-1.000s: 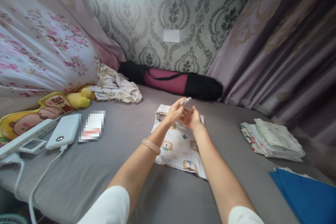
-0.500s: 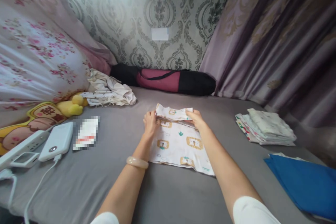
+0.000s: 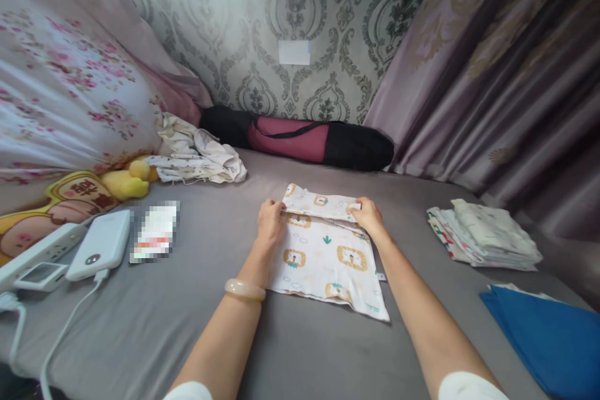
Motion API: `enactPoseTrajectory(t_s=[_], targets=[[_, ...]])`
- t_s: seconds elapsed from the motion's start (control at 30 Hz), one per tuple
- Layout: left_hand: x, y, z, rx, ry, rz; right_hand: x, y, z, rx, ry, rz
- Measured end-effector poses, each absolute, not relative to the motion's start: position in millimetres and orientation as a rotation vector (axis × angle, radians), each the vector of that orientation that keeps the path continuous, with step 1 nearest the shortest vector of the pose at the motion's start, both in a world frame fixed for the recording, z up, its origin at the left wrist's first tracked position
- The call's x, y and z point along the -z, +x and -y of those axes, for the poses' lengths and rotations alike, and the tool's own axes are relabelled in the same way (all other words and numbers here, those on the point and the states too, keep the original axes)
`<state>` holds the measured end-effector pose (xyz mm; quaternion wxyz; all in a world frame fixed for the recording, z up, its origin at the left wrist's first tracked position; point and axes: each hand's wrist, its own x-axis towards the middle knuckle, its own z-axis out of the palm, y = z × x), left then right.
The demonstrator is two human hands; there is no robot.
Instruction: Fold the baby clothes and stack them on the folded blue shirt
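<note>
Bed: grey sheet, bare in front of the person; both forearms reach out over it
Blue cloth: flat at the near right, well apart from the hands
Bracelet: pale, on the left wrist, just beside the cloth's near left corner
Cloth: small printed piece lying flat in the middle of the bed, between the two hands; its far edge is turned back toward the person as a narrow flap
Left hand: on the left end of the flap; fingers curled together and closed on the cloth's edge
Right hand: on the right end of the flap; thumb and fingers pinched on the corner
Risk: as I judge it, the flap may skew if one hand pulls harder than the other; the soft sheet underneath could bunch and drag the lower layer; a small tag at the right edge may stick out of the fold
Power bank: white, at the left with its cable trailing near; well clear of the cloth
Stack: folded pieces at the right, apart from the right hand
Clothes: a crumpled heap at the far left, beside a yellow toy
Bag: black and red, along the wall at the far end; curtain to its right
</note>
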<state>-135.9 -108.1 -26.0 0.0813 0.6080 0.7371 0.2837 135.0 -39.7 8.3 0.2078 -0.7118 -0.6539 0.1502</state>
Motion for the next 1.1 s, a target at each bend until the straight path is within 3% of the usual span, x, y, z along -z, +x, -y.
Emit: enactPoseTrajectory(t_s=[0.13, 0.3, 0.53, 1.1], targets=[[19.4, -132.5, 112.3, -0.808, 1.834, -2.212, -17.4, 111.1, 40.4, -0.017, -1.943, 2.056], [7.2, -129.4, 118.8, -0.760, 1.888, -2.218, -28.8, 33.9, 11.1, -0.323, -1.591, 2.320], [10.5, -134.1, 116.1, -0.715, 1.947, -2.159, -25.1, -49.6, -17.9, -0.456, -1.656, 2.370], [4.2, -131.0, 117.5, -0.657, 1.918, -2.184, -7.6, -46.8, -30.0, -0.490, -1.682, 2.295]])
